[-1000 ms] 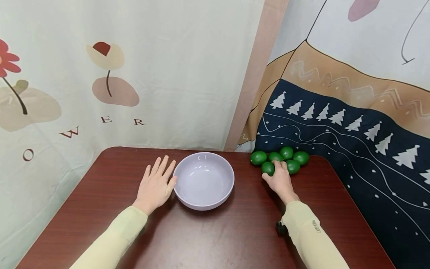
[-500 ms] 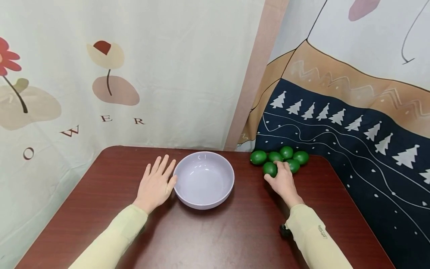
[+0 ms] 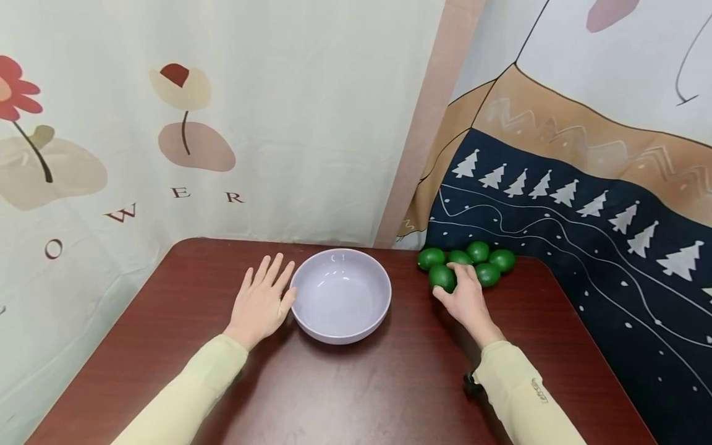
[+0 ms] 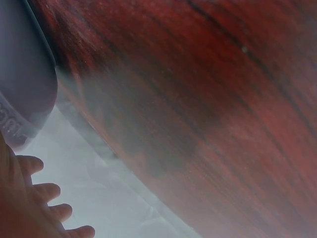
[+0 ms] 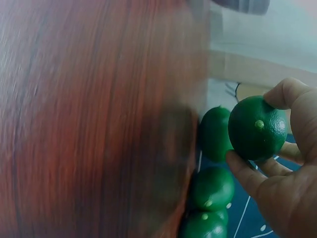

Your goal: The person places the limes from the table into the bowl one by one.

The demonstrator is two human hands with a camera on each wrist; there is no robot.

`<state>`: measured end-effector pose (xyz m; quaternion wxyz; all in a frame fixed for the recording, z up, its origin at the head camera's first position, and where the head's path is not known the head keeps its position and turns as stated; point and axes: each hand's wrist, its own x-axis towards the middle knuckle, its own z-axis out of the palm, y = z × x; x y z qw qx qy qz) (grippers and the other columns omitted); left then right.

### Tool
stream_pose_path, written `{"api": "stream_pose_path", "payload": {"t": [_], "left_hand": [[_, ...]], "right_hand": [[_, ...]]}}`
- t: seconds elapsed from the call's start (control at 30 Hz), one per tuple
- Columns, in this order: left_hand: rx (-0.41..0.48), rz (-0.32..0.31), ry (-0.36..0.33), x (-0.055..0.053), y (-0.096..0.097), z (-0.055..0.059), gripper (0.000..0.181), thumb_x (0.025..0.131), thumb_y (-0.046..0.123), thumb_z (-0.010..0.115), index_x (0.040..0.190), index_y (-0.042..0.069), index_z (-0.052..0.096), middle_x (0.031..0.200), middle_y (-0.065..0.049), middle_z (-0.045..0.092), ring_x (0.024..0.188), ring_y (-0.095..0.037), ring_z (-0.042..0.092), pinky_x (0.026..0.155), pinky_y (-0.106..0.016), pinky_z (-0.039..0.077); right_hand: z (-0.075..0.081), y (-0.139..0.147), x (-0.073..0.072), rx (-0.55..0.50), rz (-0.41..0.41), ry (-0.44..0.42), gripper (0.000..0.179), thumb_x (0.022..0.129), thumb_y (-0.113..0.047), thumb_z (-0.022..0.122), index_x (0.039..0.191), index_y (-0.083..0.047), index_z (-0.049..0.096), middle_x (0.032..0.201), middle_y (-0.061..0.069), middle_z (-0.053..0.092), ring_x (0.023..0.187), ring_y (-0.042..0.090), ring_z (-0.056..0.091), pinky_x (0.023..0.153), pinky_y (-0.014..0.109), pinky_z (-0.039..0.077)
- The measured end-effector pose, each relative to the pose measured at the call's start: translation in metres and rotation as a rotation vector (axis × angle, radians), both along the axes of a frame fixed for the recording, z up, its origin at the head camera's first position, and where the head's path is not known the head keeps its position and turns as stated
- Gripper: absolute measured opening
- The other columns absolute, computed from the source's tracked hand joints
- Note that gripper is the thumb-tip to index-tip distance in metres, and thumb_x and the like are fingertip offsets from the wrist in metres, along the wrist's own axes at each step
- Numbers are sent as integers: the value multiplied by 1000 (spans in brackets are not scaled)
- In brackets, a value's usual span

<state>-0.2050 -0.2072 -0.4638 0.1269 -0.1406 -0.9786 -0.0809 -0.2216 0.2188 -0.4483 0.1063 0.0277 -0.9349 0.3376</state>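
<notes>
My right hand (image 3: 464, 301) pinches a green lime (image 3: 440, 277) between thumb and fingers at the front of a cluster of limes. In the right wrist view the gripped lime (image 5: 257, 128) shows its pale stem end. Other limes sit close behind and beside it, one of them a lime (image 5: 216, 188) below it in that view. My left hand (image 3: 260, 309) lies with straight, spread fingers, its thumb against the rim of a pale lavender bowl (image 3: 340, 330). The bowl's inside shows no contents. Fingertips of the left hand (image 4: 20, 198) appear below the bowl's side (image 4: 25, 64) in the left wrist view.
The dark red wooden table (image 3: 345, 395) bears the bowl near its back edge. More limes (image 3: 502, 260) are grouped at the back right, near the edge. A pale printed curtain (image 3: 311, 123) and a navy tree-patterned cloth (image 3: 556, 247) hang behind and to the right.
The right hand has taken the front lime in its fingers and drawn it slightly left, seemingly a little upward. The left hand and bowl stay put. The head view has shifted slightly.
</notes>
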Motion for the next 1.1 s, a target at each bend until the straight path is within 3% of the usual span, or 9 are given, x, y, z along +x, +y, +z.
{"api": "stream_pose_path", "payload": {"t": [0.4, 0.7, 1.1], "left_hand": [[-2, 3, -5, -3, 2, 0, 61, 109, 42, 38, 161, 10, 37, 169, -17, 27, 156, -40, 21, 124, -63, 15], [-1, 5, -13, 0, 3, 1, 61, 109, 42, 38, 161, 10, 37, 169, -16, 27, 156, -40, 20, 124, -63, 16], [11, 12, -16, 2, 1, 0, 61, 109, 42, 38, 161, 10, 37, 169, -16, 27, 157, -40, 19, 124, -63, 15]], "right_hand": [[5, -21, 7, -48, 63, 86, 59, 84, -14, 74, 137, 5, 57, 133, 25, 52, 120, 44, 54, 102, 57, 47], [8, -31, 10, -65, 77, 72, 59, 85, -15, 74, 139, 3, 57, 134, 22, 53, 117, 40, 55, 100, 54, 48], [15, -47, 14, -93, 118, 134, 54, 84, -15, 76, 133, 1, 61, 131, 20, 56, 110, 37, 57, 96, 51, 50]]}}
